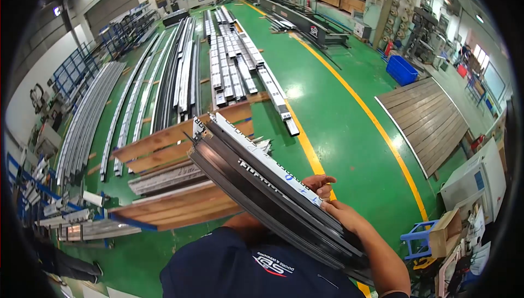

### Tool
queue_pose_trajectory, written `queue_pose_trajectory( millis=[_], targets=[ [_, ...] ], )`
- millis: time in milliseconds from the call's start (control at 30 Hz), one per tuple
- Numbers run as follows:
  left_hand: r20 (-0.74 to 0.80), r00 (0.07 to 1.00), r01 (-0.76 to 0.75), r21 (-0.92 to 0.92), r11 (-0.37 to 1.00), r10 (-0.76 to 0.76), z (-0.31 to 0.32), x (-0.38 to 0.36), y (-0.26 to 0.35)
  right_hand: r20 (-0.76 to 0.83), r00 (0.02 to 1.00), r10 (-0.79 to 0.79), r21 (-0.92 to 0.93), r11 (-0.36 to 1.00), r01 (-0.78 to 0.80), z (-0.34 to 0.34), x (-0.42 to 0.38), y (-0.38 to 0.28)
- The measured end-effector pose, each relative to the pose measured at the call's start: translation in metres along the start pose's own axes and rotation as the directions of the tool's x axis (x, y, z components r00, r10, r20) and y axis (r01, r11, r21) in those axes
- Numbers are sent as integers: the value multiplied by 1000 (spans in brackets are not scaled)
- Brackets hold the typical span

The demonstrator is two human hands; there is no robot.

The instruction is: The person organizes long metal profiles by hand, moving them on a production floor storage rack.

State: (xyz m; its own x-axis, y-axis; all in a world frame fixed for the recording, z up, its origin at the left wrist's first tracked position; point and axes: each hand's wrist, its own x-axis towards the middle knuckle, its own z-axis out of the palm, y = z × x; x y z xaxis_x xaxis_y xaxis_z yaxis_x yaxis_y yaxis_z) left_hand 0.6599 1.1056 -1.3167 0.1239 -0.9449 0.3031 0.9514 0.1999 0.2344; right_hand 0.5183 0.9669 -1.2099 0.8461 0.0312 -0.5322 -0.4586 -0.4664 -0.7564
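Note:
A bundle of long dark metal profiles (256, 189) lies slantwise across my chest, white printed film with blue marks along its upper side. Under it passes my left forearm; fingers of my left hand (318, 185) show at the far edge, curled beside the film, with the palm hidden. My right hand (339, 213) grips the near part of the bundle, thumb along the filmed edge. The bundle's far end points up and left, above a wooden pallet (185, 210).
Long rows of profiles (177, 74) lie across the green floor ahead and left. Rightward are a slatted panel (423, 118), a blue crate (402, 70), a blue stool (419, 240) and a cardboard box (445, 232). Another person's leg (68, 262) shows at lower left.

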Motion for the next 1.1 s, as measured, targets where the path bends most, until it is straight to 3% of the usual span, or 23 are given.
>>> queue_pose_trajectory(
  millis=[167,267,300,467,533,567,633,733,800,900,1000,1100],
  targets=[
    [-35,997,-67,-37,997,66,-26,22,12,28,1000,-3,-75,997,5,-33,45,20],
    [-17,973,-229,-53,972,228,-43,72,26,133,991,3,-70,998,6,-99,71,9],
    [-30,970,-241,-25,970,241,-44,78,29,164,984,-72,-150,984,97,-110,79,12],
    [-15,944,-328,31,944,329,-68,99,47,238,970,-45,-229,968,101,-149,118,12],
    [-26,933,-355,112,928,360,-83,107,53,278,952,-129,-213,958,192,-158,148,37],
    [-25,933,-355,91,930,359,-84,108,52,290,955,-62,-224,966,130,-167,125,5],
    [5,924,-381,88,920,382,-103,135,72,293,955,-56,-255,958,135,-193,162,18],
    [47,932,-361,170,917,358,-145,154,106,290,949,-120,-286,936,206,-221,200,21],
    [-23,945,-317,174,932,326,-166,171,126,242,969,-47,-234,967,105,-237,208,15],
    [-140,948,-265,149,953,285,-174,194,160,212,977,-25,-242,967,78,-264,254,23],
    [-52,960,-269,115,956,277,-156,213,196,238,968,-86,-191,973,134,-281,257,-11],
    [-196,933,-281,134,950,303,-125,237,229,189,980,-58,-197,976,96,-301,290,-21]
  ],
)
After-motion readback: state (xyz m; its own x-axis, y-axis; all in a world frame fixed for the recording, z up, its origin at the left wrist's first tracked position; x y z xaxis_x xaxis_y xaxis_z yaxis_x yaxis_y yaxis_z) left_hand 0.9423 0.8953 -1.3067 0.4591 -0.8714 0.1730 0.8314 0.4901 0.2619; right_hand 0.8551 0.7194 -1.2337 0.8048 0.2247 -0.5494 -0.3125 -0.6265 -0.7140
